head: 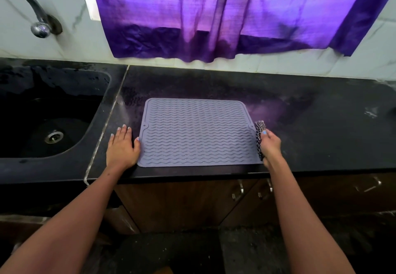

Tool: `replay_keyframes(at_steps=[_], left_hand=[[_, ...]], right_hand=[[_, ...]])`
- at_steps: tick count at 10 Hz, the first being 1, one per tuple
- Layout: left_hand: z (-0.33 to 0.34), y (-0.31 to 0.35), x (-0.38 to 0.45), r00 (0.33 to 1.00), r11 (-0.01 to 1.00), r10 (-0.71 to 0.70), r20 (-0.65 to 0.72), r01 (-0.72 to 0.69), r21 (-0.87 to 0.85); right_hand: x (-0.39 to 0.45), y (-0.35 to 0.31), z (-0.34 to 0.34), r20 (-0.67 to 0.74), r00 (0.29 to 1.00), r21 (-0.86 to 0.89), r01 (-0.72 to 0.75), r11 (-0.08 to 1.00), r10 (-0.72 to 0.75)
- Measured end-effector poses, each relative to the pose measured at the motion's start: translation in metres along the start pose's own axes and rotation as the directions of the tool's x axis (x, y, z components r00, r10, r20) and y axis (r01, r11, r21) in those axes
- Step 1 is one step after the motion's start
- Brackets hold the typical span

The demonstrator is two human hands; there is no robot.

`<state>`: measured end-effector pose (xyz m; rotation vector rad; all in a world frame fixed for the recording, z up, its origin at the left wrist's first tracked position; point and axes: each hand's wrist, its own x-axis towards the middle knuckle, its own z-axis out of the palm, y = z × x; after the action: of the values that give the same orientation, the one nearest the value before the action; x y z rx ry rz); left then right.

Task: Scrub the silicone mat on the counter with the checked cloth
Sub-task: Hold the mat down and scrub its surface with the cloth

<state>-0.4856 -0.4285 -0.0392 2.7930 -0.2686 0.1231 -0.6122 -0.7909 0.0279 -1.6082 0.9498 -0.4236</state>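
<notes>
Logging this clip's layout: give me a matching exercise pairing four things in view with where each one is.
Things:
1. silicone mat
2. checked cloth
3. left hand
4. sink drain

Places:
A. flat on the counter, beside the mat's left edge
B. bunched in the right hand's grip, at the mat's right edge
C. far left, in the dark basin
D. lying flat on the black counter

Pairs: 1-D, 2-B, 3-A, 4-C

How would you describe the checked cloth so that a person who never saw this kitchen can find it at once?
Start at the black counter to the right of the sink, where a grey ribbed silicone mat lies. At the mat's right edge, the right hand grips a bunched checked cloth. It is the only dark-and-white patterned thing there.
</notes>
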Motion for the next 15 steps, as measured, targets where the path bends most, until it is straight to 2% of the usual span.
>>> replay_keyframes(at_steps=[1, 2, 3, 4, 5, 6, 7, 8, 9, 10, 11, 12, 13, 15], left_hand=[[0.0, -0.001, 0.0, 1.0, 1.0, -0.002, -0.003, 0.002, 0.004], [0.0, 0.001, 0.0, 1.0, 1.0, -0.003, -0.004, 0.003, 0.0], [0.0, 0.0, 0.001, 1.0, 1.0, -0.003, -0.002, 0.003, -0.001], [0.001, 0.0, 0.0, 1.0, 1.0, -0.003, -0.003, 0.003, -0.001], [0.001, -0.001, 0.001, 1.0, 1.0, 0.0, -0.007, 0.0, 0.002], [0.0, 0.001, 0.0, 1.0, 1.0, -0.007, 0.016, 0.007, 0.009], [-0.003, 0.002, -0.001, 0.999, 1.0, -0.004, 0.048, 0.003, 0.016], [-0.004, 0.002, -0.001, 0.996, 0.999, -0.006, 0.087, 0.002, 0.047], [-0.006, 0.0, 0.0, 0.994, 0.999, 0.006, 0.11, -0.012, 0.052], [-0.007, -0.006, 0.001, 0.992, 0.995, 0.045, 0.119, -0.055, 0.084], [-0.006, -0.01, -0.001, 0.993, 0.994, 0.071, 0.093, -0.078, 0.078], [-0.002, -0.011, -0.002, 0.992, 0.993, 0.076, 0.101, -0.084, 0.078], [-0.002, -0.01, -0.001, 0.992, 0.995, 0.071, 0.103, -0.078, 0.063], [0.0, -0.011, -0.001, 0.992, 0.995, 0.068, 0.105, -0.075, 0.068]], right_hand=[[-0.025, -0.004, 0.015, -0.034, 0.987, -0.282, 0.14, 0.949, -0.155], [-0.045, 0.022, 0.041, 0.17, 0.931, -0.534, 0.363, 0.764, -0.324], [-0.044, 0.048, 0.056, 0.315, 0.895, -0.758, 0.438, 0.484, -0.316], [-0.04, 0.05, 0.056, 0.321, 0.908, -0.792, 0.412, 0.45, -0.268], [-0.041, 0.048, 0.06, 0.311, 0.907, -0.81, 0.409, 0.421, -0.283], [-0.041, 0.044, 0.062, 0.303, 0.916, -0.816, 0.392, 0.425, -0.264], [-0.038, 0.035, 0.062, 0.247, 0.936, -0.731, 0.351, 0.585, -0.252], [-0.043, 0.015, 0.066, 0.041, 0.988, -0.441, 0.15, 0.885, -0.147], [-0.055, -0.004, 0.082, -0.041, 0.996, -0.25, 0.07, 0.966, -0.083], [-0.08, -0.002, 0.108, 0.071, 0.964, -0.463, 0.26, 0.847, -0.257], [-0.101, 0.02, 0.132, 0.342, 0.891, -0.698, 0.453, 0.555, -0.298], [-0.1, 0.032, 0.138, 0.417, 0.876, -0.783, 0.482, 0.392, -0.243], [-0.096, 0.031, 0.139, 0.435, 0.882, -0.802, 0.472, 0.365, -0.183], [-0.097, 0.028, 0.147, 0.393, 0.898, -0.81, 0.441, 0.387, -0.2]])
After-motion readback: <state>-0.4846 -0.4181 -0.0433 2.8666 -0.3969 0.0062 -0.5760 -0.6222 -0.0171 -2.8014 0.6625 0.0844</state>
